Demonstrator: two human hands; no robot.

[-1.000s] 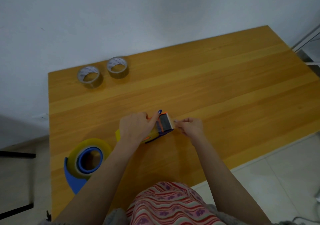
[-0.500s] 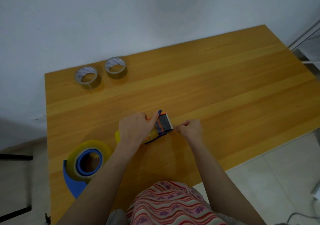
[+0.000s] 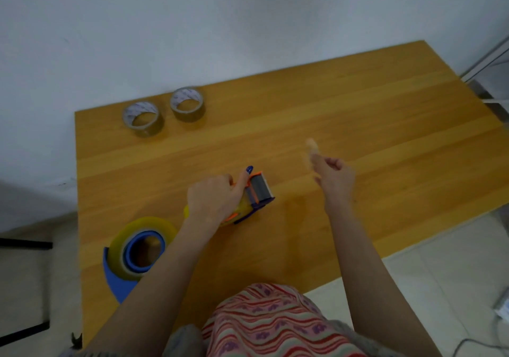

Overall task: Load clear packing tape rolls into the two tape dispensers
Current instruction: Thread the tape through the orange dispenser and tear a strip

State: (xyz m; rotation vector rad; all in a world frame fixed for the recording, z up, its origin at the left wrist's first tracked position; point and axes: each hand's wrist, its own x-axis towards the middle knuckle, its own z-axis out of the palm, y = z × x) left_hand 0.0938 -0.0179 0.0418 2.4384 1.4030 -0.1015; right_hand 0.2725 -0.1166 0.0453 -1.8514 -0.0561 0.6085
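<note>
the left hand grips the orange dispenser on the table, its roll seemingly seated; the right hand hovers beside it, fingers curled, hold unclear; the blue dispenser nearby looks loaded, two spare rolls beyond.

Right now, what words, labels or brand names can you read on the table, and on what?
None is readable.
Nearer clear tape roll: bluish print on its white core, too blurred to read.
Farther clear tape roll: the same, blurred.
Tape dispenser under the left hand: no print visible.
</note>
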